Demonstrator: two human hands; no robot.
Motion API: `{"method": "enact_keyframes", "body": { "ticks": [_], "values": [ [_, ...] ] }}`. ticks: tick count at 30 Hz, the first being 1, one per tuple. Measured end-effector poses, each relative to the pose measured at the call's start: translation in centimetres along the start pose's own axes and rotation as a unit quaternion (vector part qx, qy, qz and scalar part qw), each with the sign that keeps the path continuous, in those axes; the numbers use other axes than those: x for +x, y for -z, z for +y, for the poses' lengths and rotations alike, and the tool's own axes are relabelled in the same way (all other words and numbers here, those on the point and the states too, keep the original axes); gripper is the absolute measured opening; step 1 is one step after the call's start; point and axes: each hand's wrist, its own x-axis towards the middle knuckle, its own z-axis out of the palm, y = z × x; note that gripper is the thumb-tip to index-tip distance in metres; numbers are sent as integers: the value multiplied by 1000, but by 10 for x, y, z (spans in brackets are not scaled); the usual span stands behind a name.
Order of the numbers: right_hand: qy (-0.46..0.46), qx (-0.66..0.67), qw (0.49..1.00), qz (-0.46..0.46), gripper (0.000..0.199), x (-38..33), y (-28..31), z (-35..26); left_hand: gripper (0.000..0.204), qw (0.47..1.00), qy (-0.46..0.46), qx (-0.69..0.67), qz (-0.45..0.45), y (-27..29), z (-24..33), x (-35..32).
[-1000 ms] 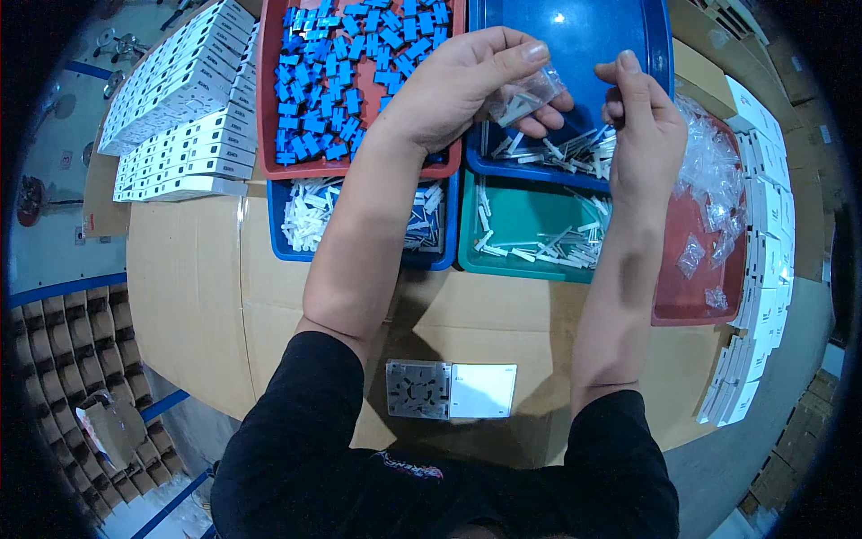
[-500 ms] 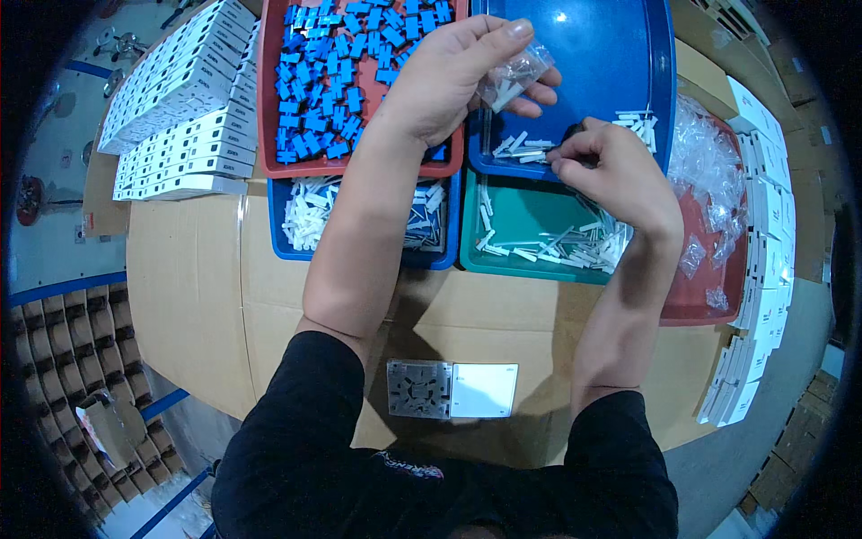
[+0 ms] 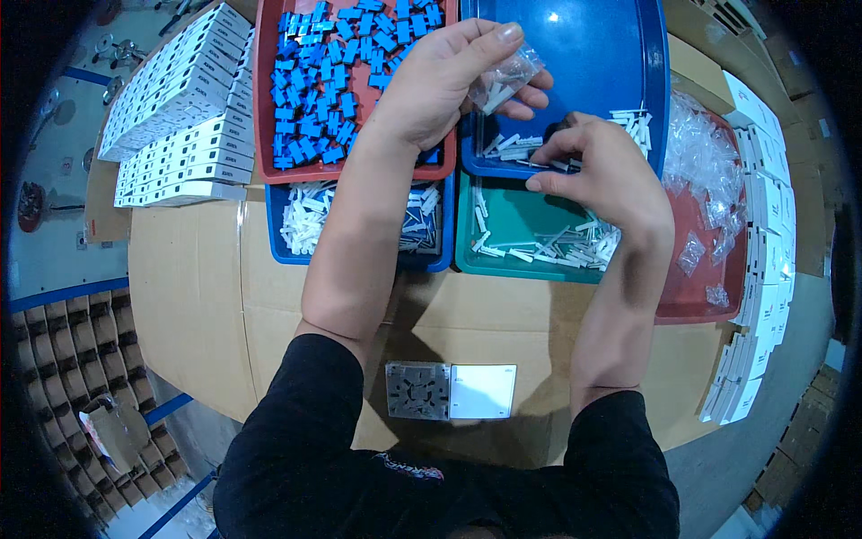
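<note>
The green tray (image 3: pixel 530 211) holds slim white pieces and rests on the cardboard-covered desk (image 3: pixel 189 301). Beyond it, on the far side from the person, sits the large blue tray (image 3: pixel 584 58), with more white pieces (image 3: pixel 515 148) along its near end. The left hand (image 3: pixel 453 81) is raised above and beyond the green tray's left end, its grip pinching a small clear bag (image 3: pixel 505 81) with white pieces inside. The right hand (image 3: pixel 611 171) reaches over the green tray's far edge, fingertips down at the white pieces in the large blue tray; its thumb and forefinger are curled close (whether they pinch a piece, I cannot tell).

Left of the green tray is a small blue tray (image 3: pixel 426 262) of white and grey parts; beyond that, a red tray (image 3: pixel 264 117) of blue connectors (image 3: pixel 314 112). Right of the green tray, a second red tray (image 3: pixel 687 292) carries clear plastic bags (image 3: pixel 705 162). Nearer the person than the green tray lie a grey plate (image 3: pixel 418 391) and a white square (image 3: pixel 483 391), edge to edge.
</note>
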Motion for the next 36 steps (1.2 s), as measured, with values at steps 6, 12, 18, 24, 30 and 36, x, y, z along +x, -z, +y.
{"method": "enact_keyframes", "body": {
  "ticks": [6, 12, 18, 24, 30, 36],
  "values": [
    [-28, 103, 994, -28, 22, 4, 2, -6, 44, 1000, -4, 15, 0, -1, 3, -1],
    [-27, 238, 964, 113, 24, 7, 3, -5, 38, 999, 28, 5, -34, 0, 4, -3],
    [-17, 357, 880, 314, 25, 16, -1, 4, 38, 998, 46, 13, -47, -6, 4, -5],
    [4, 401, 827, 395, 23, 22, -9, -4, 39, 997, 53, 6, -54, -11, 3, -4],
    [0, 373, 848, 377, 22, 26, -21, -21, 40, 997, 48, -40, -38, -8, 0, -4],
    [-44, 309, 869, 383, 33, 19, -5, 2, 39, 999, 8, -35, -20, -4, -4, 0]
  ]
}}
